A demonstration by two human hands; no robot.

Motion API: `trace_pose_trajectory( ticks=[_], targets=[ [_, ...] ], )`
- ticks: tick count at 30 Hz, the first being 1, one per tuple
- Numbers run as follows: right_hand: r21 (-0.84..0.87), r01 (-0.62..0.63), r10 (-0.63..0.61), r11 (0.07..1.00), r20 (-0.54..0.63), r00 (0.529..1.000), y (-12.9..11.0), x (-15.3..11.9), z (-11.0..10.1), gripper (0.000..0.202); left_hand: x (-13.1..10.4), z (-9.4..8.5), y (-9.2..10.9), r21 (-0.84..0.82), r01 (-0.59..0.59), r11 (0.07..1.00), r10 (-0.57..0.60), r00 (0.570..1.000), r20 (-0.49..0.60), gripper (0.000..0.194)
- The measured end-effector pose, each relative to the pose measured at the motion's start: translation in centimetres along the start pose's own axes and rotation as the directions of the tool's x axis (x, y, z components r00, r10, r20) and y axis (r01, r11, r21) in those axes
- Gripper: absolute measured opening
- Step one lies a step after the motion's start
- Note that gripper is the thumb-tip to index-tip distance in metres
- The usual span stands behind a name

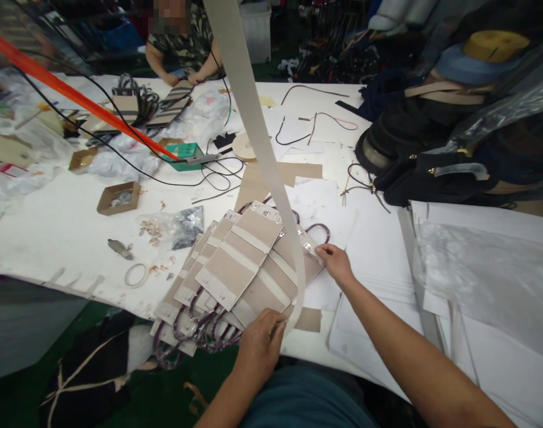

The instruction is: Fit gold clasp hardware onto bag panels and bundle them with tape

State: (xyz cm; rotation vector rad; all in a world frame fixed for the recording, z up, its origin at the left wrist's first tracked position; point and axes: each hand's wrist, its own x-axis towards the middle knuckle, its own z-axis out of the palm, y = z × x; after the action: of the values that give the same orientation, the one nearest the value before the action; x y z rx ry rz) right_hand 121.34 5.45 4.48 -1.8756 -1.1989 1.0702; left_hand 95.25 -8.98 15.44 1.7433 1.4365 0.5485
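Observation:
A beige bag panel [257, 291] with pale crosswise strips, metal fittings and a dark cord handle lies at the right of a fanned pile. My right hand [336, 261] pinches its upper right corner, beside the fittings. Down from above hangs a long white tape strip [278, 193], crossing in front of the panel. At its lower end, my left hand [262, 339] has thumb and fingers closed on the tape, near the panel's bottom edge. Similar panels [239, 255] overlap to the left, their dark purple handles [200, 324] hanging past the table edge.
On the white table [43, 238] are a small carton [118, 198], a bag of metal parts [186, 227], a tape ring [135, 274] and a green box [182, 156]. White sheets [378, 255] and black bags [432, 172] are on the right. A person [182, 53] sits opposite. An orange strap [84, 98] slants across.

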Motion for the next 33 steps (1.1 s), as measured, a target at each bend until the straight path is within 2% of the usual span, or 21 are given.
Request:
trace_pose_trajectory(
  ticks=[4,8,12,16,18,20,23,24,25,26,27,29,30,31,33],
  targets=[
    [-0.083,0.012,-0.012,0.996,0.003,1.0,1.0,3.2,2.8,0.026,-0.6,-0.1,-0.7,-0.073,0.096,0.993,-0.093,0.995,0.04,0.021],
    [-0.179,-0.027,0.014,0.983,-0.076,0.997,2.0,3.7,4.5,0.025,-1.0,-0.3,-1.1,-0.114,0.169,0.979,-0.164,0.985,0.051,0.021],
    [-0.217,-0.041,0.012,0.975,-0.133,0.991,2.4,3.8,4.7,0.03,-1.4,-0.2,-1.5,-0.154,0.251,0.956,-0.25,0.968,0.022,0.022],
    [-0.187,-0.003,-0.023,0.982,-0.136,0.99,1.9,4.4,3.9,0.025,-1.8,0.0,-1.1,-0.252,0.348,0.903,-0.361,0.932,-0.005,0.048],
    [-0.144,0.01,-0.031,0.989,-0.148,0.988,1.3,4.0,3.0,0.029,-1.8,-0.1,-0.7,-0.274,0.373,0.887,-0.394,0.919,-0.027,0.05],
    [-0.095,0.016,-0.032,0.995,-0.174,0.984,0.3,2.4,1.9,0.04,-1.8,-0.4,-0.3,-0.275,0.368,0.888,-0.4,0.914,-0.07,0.043],
    [-0.035,0.056,-0.061,0.998,-0.171,0.983,-2.2,-3.0,0.0,0.048,-1.6,-0.8,0.0,-0.255,0.339,0.905,-0.374,0.922,-0.101,0.033],
    [-0.016,0.1,-0.102,0.995,-0.131,0.986,-3.4,-5.3,-0.5,0.044,-1.5,-0.8,0.1,-0.243,0.322,0.915,-0.354,0.93,-0.099,0.03],
    [0.018,0.221,-0.221,0.975,0.001,0.975,-4.6,-7.6,-0.9,0.038,-1.4,-0.8,0.2,-0.227,0.3,0.927,-0.328,0.94,-0.096,0.028],
    [0.053,0.355,-0.359,0.933,0.155,0.92,-5.8,-9.7,-1.2,0.033,-1.2,-0.8,0.3,-0.206,0.274,0.939,-0.298,0.95,-0.095,0.026],
    [0.081,0.474,-0.476,0.877,0.275,0.835,-7.0,-11.5,-1.4,0.03,-1.0,-0.7,0.5,-0.181,0.243,0.953,-0.263,0.96,-0.097,0.025],
    [0.055,0.661,-0.617,0.748,0.423,0.664,-8.8,-13.8,-1.5,0.02,-0.6,-0.6,0.8,-0.111,0.176,0.978,-0.187,0.978,-0.094,0.021],
    [0.012,0.724,-0.643,0.69,0.469,0.605,-9.3,-14.3,-1.6,0.015,-0.5,-0.6,1.0,-0.073,0.14,0.987,-0.146,0.985,-0.086,0.019],
    [-0.046,0.768,-0.649,0.639,0.504,0.57,-9.7,-14.6,-1.6,0.012,-0.4,-0.6,1.2,-0.034,0.103,0.994,-0.105,0.991,-0.077,0.017],
    [-0.155,0.813,-0.635,0.562,0.549,0.543,-9.8,-14.7,-1.7,0.013,-0.3,-0.6,1.4,0.05,0.023,0.998,-0.02,0.998,-0.058,0.016]
  ],
)
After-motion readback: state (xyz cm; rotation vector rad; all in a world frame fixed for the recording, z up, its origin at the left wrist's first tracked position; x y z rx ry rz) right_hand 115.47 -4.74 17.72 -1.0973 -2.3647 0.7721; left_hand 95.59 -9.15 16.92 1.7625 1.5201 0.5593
